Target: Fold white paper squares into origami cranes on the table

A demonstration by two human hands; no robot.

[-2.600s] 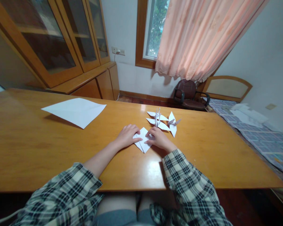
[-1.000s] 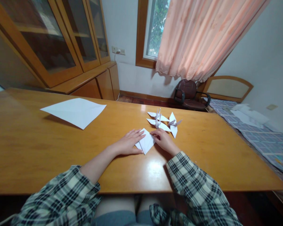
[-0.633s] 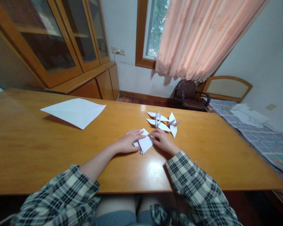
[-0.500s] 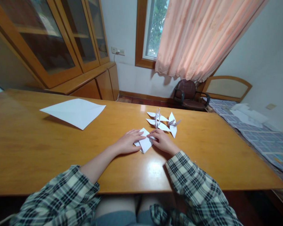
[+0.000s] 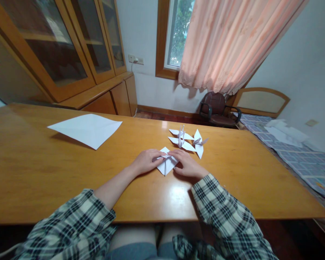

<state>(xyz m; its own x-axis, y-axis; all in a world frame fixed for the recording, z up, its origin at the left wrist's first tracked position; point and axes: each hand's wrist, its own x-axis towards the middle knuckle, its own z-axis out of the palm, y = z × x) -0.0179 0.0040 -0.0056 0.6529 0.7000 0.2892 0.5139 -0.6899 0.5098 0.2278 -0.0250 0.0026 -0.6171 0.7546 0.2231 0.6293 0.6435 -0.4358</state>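
A small folded white paper (image 5: 165, 168), diamond-shaped with a crease line down its lower half, lies on the wooden table between my hands. My left hand (image 5: 147, 161) holds its left side, fingertips on the upper fold. From the other side, my right hand (image 5: 186, 162) grips the paper, its fingers reaching across the same upper fold and the thumb near the right corner. The fingertips of both hands almost meet there and cover part of the fold. Just beyond my right hand stand several folded paper cranes (image 5: 197, 142), close together with wings spread.
A larger white paper sheet (image 5: 88, 130) lies at the far left of the table (image 5: 78, 180), one edge slightly raised. Beyond the table are a glass-door cabinet (image 5: 103, 77), a brown armchair (image 5: 216, 108) and a bed (image 5: 284, 144) on the right.
My fingers have shifted together over the paper's upper part, and a top flap is now folded up, baring a centre line below. The cranes and large sheet stay put.
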